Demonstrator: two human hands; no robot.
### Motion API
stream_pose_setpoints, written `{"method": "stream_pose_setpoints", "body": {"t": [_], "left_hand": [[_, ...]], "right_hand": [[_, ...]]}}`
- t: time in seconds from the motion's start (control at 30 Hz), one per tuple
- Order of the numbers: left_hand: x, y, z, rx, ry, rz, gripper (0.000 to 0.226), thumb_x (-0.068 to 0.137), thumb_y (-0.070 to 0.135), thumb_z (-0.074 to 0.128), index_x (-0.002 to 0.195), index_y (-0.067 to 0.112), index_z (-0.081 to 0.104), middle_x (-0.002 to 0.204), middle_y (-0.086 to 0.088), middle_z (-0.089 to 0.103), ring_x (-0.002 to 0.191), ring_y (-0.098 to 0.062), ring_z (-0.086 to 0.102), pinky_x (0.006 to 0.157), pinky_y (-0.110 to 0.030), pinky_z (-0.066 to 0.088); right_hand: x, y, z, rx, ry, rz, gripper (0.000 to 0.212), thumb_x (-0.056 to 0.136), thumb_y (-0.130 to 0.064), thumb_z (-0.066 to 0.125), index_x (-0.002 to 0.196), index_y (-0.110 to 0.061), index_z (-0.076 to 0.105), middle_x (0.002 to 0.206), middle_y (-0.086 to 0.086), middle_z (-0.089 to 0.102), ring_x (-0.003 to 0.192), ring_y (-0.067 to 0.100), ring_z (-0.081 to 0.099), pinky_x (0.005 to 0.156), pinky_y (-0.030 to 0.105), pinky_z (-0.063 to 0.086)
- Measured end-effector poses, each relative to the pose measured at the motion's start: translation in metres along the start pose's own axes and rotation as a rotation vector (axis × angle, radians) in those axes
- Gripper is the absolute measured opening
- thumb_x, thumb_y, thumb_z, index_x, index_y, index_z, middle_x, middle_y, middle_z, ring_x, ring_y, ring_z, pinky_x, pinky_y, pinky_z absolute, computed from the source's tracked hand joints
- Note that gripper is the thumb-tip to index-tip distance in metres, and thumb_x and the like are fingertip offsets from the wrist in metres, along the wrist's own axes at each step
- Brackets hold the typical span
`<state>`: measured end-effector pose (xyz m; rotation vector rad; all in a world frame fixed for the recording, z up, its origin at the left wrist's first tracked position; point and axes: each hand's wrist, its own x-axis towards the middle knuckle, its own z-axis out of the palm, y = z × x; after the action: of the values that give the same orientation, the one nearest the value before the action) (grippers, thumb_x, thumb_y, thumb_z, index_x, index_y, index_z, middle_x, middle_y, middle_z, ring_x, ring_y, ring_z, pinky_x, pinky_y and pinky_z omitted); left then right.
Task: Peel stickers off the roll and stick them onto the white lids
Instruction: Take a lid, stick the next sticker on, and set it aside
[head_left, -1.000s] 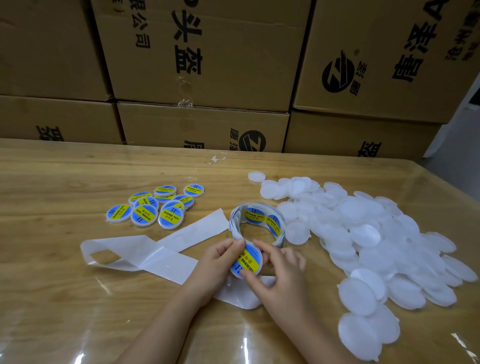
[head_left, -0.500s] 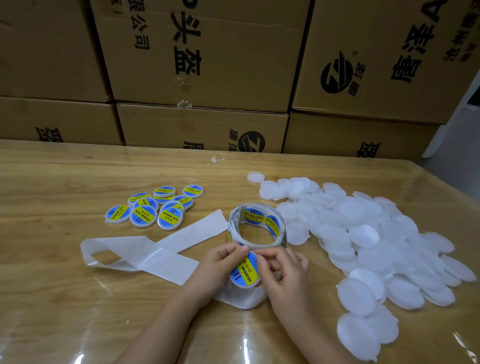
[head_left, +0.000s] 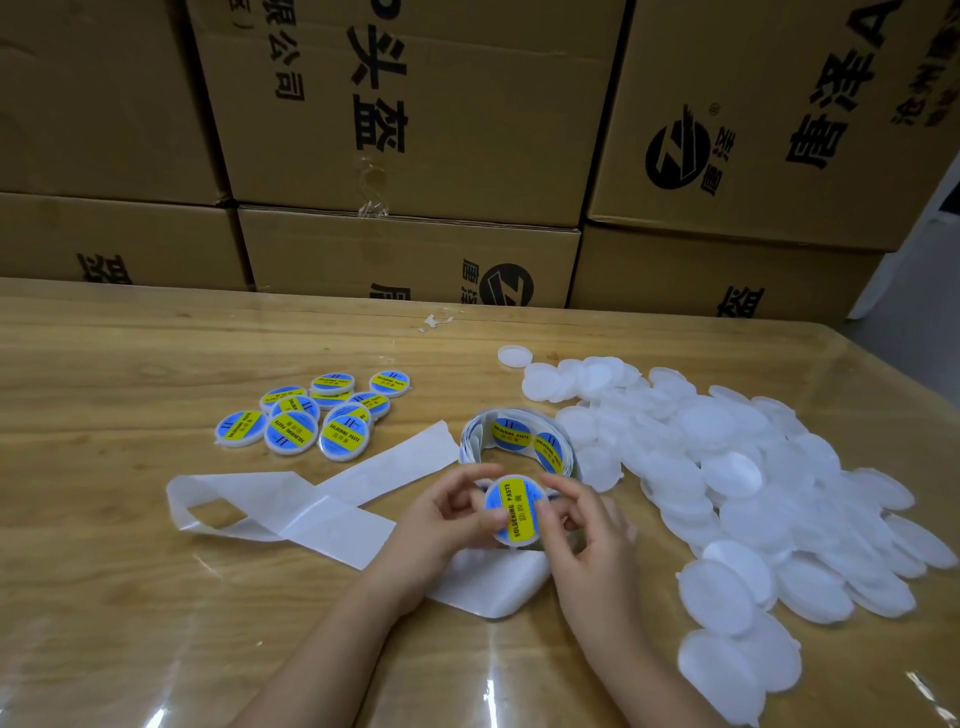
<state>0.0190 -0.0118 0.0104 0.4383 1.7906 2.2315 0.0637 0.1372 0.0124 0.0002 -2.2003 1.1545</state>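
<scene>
sticker (head_left: 515, 510), blue and yellow, lies on a white lid (head_left: 531, 540) held above the wooden table (head_left: 104, 597). left hand (head_left: 441, 525) and right hand (head_left: 592, 540) pinch the lid's edges, thumbs pressing the sticker. sticker roll (head_left: 519, 439) stands just behind; bare lids (head_left: 737, 499) heaped to the right; labelled lids (head_left: 317, 413) far left; spent backing strip (head_left: 311, 499) trails leftward.

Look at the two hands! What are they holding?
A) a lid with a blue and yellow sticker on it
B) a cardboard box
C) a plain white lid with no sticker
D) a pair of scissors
A: the left hand and right hand pinch between their fingertips a round lid bearing a blue sticker with a yellow band.
</scene>
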Motion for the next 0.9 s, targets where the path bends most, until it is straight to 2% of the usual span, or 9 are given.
{"method": "stream_pose_setpoints", "body": {"t": [0.1,0.23,0.37,0.47,0.53,0.63,0.7,0.83,0.9], "left_hand": [[0.0026,-0.0018,-0.0040,-0.024,0.110,0.026,0.042,0.070,0.020,0.071,0.108,0.006,0.060,0.065,-0.002,0.059,0.066,-0.015,0.062,0.065,-0.031,0.055],[0.0022,-0.0015,-0.0040,-0.001,0.130,0.065,0.023,0.073,0.028,0.069,0.092,0.016,0.070,0.071,-0.005,0.066,0.061,-0.010,0.059,0.054,-0.019,0.047],[0.0011,-0.0008,-0.0038,0.041,0.125,0.060,0.021,0.074,0.035,0.067,0.091,0.024,0.073,0.079,-0.003,0.070,0.067,-0.010,0.059,0.055,-0.019,0.045],[0.0013,-0.0011,-0.0044,0.025,0.130,0.038,0.020,0.076,0.037,0.070,0.092,0.025,0.073,0.087,-0.007,0.071,0.080,-0.021,0.060,0.071,-0.036,0.046],[0.0009,-0.0009,-0.0042,0.012,0.129,0.026,0.019,0.075,0.037,0.074,0.091,0.025,0.073,0.087,-0.006,0.072,0.082,-0.022,0.061,0.074,-0.041,0.045],[-0.0003,0.0021,-0.0038,-0.051,0.095,0.015,0.025,0.069,0.037,0.078,0.088,0.022,0.073,0.087,-0.005,0.072,0.081,-0.018,0.066,0.071,-0.031,0.052],[-0.0004,0.0026,-0.0049,-0.082,0.082,0.019,0.029,0.066,0.037,0.078,0.088,0.019,0.074,0.088,-0.007,0.072,0.082,-0.017,0.067,0.071,-0.027,0.054],[0.0005,0.0010,-0.0062,-0.101,0.071,0.010,0.032,0.064,0.041,0.075,0.087,0.019,0.074,0.087,-0.006,0.072,0.082,-0.016,0.067,0.071,-0.027,0.054],[0.0005,0.0001,-0.0056,-0.094,0.056,-0.008,0.029,0.067,0.039,0.075,0.088,0.019,0.075,0.085,-0.005,0.072,0.080,-0.015,0.067,0.070,-0.027,0.054]], "right_hand": [[-0.0018,-0.0030,0.0004,-0.002,-0.073,-0.017,0.042,0.075,-0.022,0.071,0.109,-0.041,0.056,0.073,-0.016,0.057,0.086,0.000,0.049,0.092,0.039,0.037],[-0.0036,-0.0093,-0.0006,0.018,-0.112,-0.039,0.052,0.070,-0.030,0.069,0.113,-0.049,0.048,0.076,-0.016,0.054,0.089,0.000,0.048,0.091,0.032,0.036],[-0.0039,-0.0071,-0.0011,0.055,-0.111,-0.058,0.042,0.073,-0.028,0.068,0.108,-0.043,0.052,0.071,-0.014,0.057,0.094,-0.012,0.046,0.094,0.038,0.037],[-0.0045,-0.0053,0.0002,0.087,-0.109,-0.056,0.033,0.076,-0.028,0.067,0.103,-0.041,0.054,0.069,-0.012,0.059,0.095,-0.015,0.046,0.094,0.042,0.038],[-0.0042,-0.0039,0.0000,0.117,-0.111,-0.038,0.023,0.079,-0.032,0.063,0.099,-0.040,0.056,0.066,-0.009,0.059,0.091,-0.005,0.052,0.091,0.045,0.041],[-0.0036,-0.0029,-0.0009,0.168,-0.127,-0.005,0.016,0.082,-0.029,0.061,0.095,-0.038,0.058,0.064,-0.006,0.058,0.078,0.010,0.056,0.086,0.053,0.043],[-0.0046,-0.0050,-0.0007,0.170,-0.134,-0.015,0.012,0.082,-0.035,0.060,0.094,-0.036,0.059,0.064,-0.007,0.058,0.080,0.010,0.056,0.085,0.053,0.044],[-0.0073,-0.0049,-0.0006,0.184,-0.131,0.003,0.019,0.079,-0.047,0.053,0.089,-0.031,0.060,0.065,-0.008,0.061,0.093,0.012,0.053,0.085,0.048,0.044],[-0.0068,-0.0038,-0.0011,0.163,-0.133,-0.005,0.021,0.078,-0.046,0.053,0.086,-0.028,0.061,0.066,-0.009,0.062,0.097,0.002,0.049,0.085,0.046,0.045]]}}
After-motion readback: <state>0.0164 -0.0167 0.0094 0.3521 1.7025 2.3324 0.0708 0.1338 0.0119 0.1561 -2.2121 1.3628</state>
